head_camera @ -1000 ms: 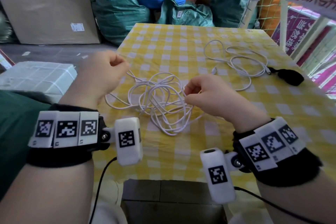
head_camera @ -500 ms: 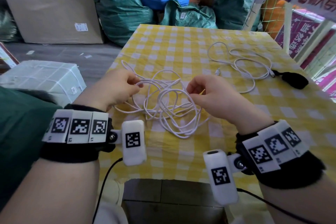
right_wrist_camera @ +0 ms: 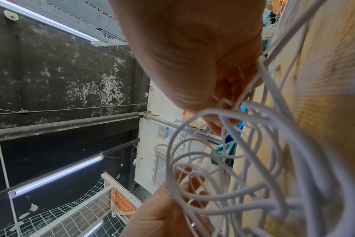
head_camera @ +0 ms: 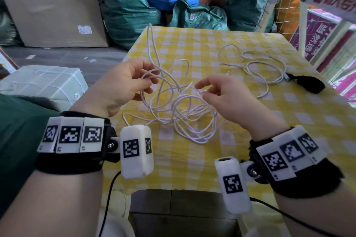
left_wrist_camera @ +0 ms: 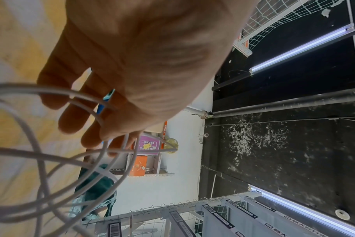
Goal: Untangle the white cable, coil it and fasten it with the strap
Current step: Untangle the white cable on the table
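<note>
Hands apart above the counter (head_camera: pixel 250 121): left hand (head_camera: pixel 123 84) has loops of the cable (head_camera: pixel 185 115) hooked over curled fingers, right hand (head_camera: pixel 221 92) pinches one strand. Cable half lifted, rest heaped on the counter, still tangled. Uncoiled, unfastened. A dark object (head_camera: pixel 308 82) beside a second cable (head_camera: pixel 258 67) may be the strap; can't tell. Cable ends not made out.

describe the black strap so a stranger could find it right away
Start at the yellow checked table and go to its right edge. The strap lies there, at the end of the loose white cable. It is the only black thing on the cloth.
</note>
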The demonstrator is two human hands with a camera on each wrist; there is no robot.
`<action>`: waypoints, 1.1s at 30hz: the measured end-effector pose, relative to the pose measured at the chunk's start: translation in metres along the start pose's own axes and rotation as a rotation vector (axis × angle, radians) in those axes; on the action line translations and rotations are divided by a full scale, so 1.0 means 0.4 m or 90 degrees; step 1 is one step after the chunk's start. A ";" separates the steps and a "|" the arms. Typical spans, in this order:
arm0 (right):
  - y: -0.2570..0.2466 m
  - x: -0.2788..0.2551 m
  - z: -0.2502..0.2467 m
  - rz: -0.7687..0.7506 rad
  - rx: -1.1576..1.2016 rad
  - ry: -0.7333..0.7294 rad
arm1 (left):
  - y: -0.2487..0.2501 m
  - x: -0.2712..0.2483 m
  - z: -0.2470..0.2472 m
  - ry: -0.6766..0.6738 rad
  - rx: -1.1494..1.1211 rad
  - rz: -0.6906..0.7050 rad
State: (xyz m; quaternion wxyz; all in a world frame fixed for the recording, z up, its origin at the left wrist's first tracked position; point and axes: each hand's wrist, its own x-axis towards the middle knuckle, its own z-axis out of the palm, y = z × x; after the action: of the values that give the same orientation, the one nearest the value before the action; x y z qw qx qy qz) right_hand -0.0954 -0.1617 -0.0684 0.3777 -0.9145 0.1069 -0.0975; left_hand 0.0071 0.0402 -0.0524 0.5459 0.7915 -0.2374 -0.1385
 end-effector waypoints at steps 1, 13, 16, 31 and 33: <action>-0.001 0.000 0.001 -0.001 -0.002 -0.008 | 0.003 -0.002 0.003 -0.014 0.001 0.002; -0.013 -0.004 0.002 -0.006 -0.005 -0.034 | -0.015 0.017 0.005 0.029 0.032 -0.145; -0.013 -0.004 0.003 -0.004 -0.007 -0.032 | -0.022 0.017 0.005 0.008 0.041 -0.185; -0.014 -0.006 0.009 0.010 0.025 -0.078 | -0.004 0.001 0.029 -0.076 -0.010 -0.075; -0.014 -0.005 0.010 0.003 0.027 -0.077 | -0.002 0.000 0.032 -0.075 -0.022 -0.071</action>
State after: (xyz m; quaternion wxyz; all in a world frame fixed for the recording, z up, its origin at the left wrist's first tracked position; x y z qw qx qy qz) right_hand -0.0954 -0.1546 -0.0672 0.4030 -0.9103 0.0842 -0.0432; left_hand 0.0013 0.0302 -0.0580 0.5359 0.7845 -0.2226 -0.2189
